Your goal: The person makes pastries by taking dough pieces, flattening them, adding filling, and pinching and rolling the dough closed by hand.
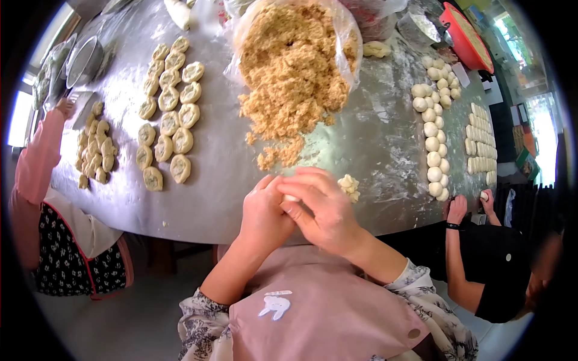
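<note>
My left hand [265, 209] and my right hand [325, 212] meet over the near edge of the steel table, fingers closed around a small piece of dough [291, 198]. Only a sliver of its pale surface shows; the fingers hide the rest. Just beyond my fingertips lies loose crumbly golden filling [282, 154], spilling from a big mound [289, 66] in a clear plastic bag [353, 45]. Beside my right hand sits a small clump of pale dough bits [349, 188].
Flattened round pastries [170, 123] stand in rows at left, with twisted dough pieces [95, 150] farther left. White dough balls [431, 129] and small dough rolls [480, 144] line the right side. Co-workers stand at both sides: a pink sleeve [39, 159] and a hand [457, 209] show.
</note>
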The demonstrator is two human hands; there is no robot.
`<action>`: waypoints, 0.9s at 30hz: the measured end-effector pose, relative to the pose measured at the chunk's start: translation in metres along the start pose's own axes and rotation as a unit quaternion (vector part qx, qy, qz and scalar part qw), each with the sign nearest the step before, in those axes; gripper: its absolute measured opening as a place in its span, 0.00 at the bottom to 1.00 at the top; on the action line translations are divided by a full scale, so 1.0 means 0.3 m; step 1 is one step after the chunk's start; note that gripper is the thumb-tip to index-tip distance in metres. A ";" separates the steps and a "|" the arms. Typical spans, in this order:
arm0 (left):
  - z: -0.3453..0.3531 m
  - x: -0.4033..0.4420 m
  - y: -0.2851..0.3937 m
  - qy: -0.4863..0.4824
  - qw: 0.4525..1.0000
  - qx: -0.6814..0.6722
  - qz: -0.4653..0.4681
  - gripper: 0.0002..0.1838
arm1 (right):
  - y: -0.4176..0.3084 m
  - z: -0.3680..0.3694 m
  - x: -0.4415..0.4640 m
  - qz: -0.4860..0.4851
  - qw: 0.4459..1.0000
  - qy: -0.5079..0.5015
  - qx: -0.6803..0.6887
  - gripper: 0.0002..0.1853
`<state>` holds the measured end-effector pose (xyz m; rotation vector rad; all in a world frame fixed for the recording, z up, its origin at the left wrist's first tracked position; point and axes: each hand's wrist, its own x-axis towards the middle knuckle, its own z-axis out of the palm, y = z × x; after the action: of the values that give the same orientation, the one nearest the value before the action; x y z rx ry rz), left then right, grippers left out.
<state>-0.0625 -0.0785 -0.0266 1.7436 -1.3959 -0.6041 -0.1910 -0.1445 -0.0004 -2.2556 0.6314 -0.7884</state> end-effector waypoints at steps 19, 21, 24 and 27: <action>-0.032 -0.027 0.079 -0.150 0.780 -0.545 -0.268 0.09 | 0.237 -0.121 -0.231 0.090 0.966 0.098 -0.223 0.10; -0.011 -0.032 0.018 -0.130 0.738 -0.618 -0.237 0.08 | 0.229 -0.081 -0.258 0.091 0.969 0.062 -0.220 0.12; 0.017 -0.038 -0.027 -0.128 0.682 -0.693 -0.194 0.21 | 0.214 -0.095 -0.257 0.116 0.972 0.045 -0.197 0.15; -0.002 -0.030 -0.024 -0.112 0.672 -0.701 -0.211 0.29 | 0.149 -0.159 -0.186 0.143 0.979 0.081 -0.122 0.19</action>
<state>-0.0604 -0.0694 -0.0330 0.6175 -0.2349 -1.6181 -0.2722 -0.1602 -0.0235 -2.2579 1.1567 -0.7885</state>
